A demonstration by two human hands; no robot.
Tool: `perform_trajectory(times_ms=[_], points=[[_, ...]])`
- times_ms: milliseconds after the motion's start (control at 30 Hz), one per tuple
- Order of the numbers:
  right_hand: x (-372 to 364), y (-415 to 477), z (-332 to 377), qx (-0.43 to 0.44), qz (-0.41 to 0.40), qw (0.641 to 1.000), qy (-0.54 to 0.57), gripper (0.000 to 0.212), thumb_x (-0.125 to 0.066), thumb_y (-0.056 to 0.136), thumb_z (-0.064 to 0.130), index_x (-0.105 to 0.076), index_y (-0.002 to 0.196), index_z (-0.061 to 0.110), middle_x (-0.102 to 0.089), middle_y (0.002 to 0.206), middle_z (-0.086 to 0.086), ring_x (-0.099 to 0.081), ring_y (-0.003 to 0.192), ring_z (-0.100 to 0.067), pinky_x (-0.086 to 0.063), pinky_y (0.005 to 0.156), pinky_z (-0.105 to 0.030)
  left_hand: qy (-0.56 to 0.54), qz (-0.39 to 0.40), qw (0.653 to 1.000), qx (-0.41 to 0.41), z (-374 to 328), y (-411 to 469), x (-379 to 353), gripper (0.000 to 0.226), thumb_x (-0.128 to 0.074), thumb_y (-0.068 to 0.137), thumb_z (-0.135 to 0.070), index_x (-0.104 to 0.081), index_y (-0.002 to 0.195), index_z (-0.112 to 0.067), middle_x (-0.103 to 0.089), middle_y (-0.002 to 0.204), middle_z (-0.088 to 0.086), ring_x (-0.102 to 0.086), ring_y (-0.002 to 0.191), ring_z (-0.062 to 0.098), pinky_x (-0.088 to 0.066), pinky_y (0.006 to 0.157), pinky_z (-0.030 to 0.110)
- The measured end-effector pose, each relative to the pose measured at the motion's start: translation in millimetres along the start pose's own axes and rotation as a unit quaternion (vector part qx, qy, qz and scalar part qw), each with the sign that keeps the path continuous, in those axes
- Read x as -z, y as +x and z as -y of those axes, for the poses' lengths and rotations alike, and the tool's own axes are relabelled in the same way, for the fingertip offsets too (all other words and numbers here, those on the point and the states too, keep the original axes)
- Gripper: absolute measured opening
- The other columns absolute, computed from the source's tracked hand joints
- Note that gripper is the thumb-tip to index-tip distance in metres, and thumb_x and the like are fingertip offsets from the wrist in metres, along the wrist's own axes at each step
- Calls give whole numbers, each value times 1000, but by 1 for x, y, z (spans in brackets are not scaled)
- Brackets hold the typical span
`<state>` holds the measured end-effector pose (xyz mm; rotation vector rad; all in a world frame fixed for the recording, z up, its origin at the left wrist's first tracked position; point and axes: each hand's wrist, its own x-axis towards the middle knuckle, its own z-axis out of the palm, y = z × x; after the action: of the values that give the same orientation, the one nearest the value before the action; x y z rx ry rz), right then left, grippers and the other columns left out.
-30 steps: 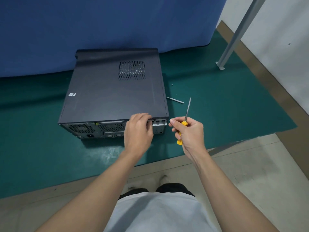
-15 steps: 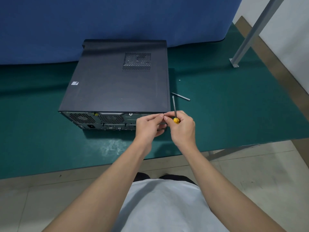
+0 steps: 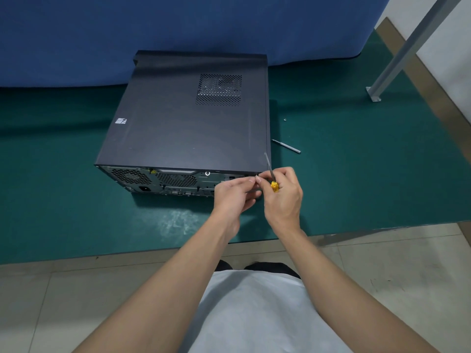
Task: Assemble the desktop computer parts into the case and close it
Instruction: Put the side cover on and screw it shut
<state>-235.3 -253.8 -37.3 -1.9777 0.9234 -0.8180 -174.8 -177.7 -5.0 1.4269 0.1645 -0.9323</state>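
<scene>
A black desktop case (image 3: 183, 123) lies on its side on the green mat, side panel on, rear ports facing me. My left hand (image 3: 233, 196) and my right hand (image 3: 283, 197) meet at the rear right corner of the case. Their fingertips pinch a small screw (image 3: 256, 177) between them, right at the case's rear edge. My right hand also holds a yellow-handled screwdriver (image 3: 270, 174), its shaft pointing up and away over the case corner.
A loose metal bit or shaft (image 3: 286, 146) lies on the green mat (image 3: 356, 174) right of the case, and a tiny screw (image 3: 285, 120) beyond it. A metal post (image 3: 397, 57) stands at the far right. A blue curtain hangs behind the case.
My right hand came left from beside the case to meet my left hand at the rear right corner. The screwdriver shaft swung from leaning right to leaning left.
</scene>
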Motion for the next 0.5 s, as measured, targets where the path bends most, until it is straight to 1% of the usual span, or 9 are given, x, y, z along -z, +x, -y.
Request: perform_trajectory(times_ms=[167,267,367,467,500], points=[[-2,-1,0,10,-13,1000,-21,5,-71,82,9,-71,80,5,-52,83,1,-48,72,-7,-35,66,-4,22,-3,1000,-10,1,0,2,16,-60,94,-15,-75,93,-15,-76,92,3,-65,77,12,-49,69,24],[-2,-2,0,15,-10,1000,-25,5,-70,83,9,-71,82,5,-52,83,-1,-49,72,-9,-39,67,-13,40,-6,999,-18,1,-1,1,16,-61,94,-17,-76,91,-17,-76,91,0,-64,76,11,-47,69,24],[-2,-2,3,26,-12,999,-36,6,-69,84,11,-71,83,6,-53,84,0,-50,72,-10,-42,65,-21,38,-13,999,-30,0,-2,1,15,-63,93,-18,-77,89,-19,-76,89,-1,-63,70,8,-45,66,22],[-4,-2,5,33,-15,998,-52,6,-68,85,11,-71,84,7,-55,85,-2,-52,71,-14,-44,63,-28,51,-13,998,-40,-2,-2,2,15,-62,93,-17,-77,90,-18,-75,90,1,-62,66,6,-47,66,22],[-4,-3,6,34,-19,997,-59,6,-68,85,12,-71,84,7,-55,85,-3,-52,71,-14,-44,62,-28,54,-10,998,-40,-2,-2,2,16,-62,93,-16,-77,90,-18,-75,91,2,-61,66,6,-47,67,22]])
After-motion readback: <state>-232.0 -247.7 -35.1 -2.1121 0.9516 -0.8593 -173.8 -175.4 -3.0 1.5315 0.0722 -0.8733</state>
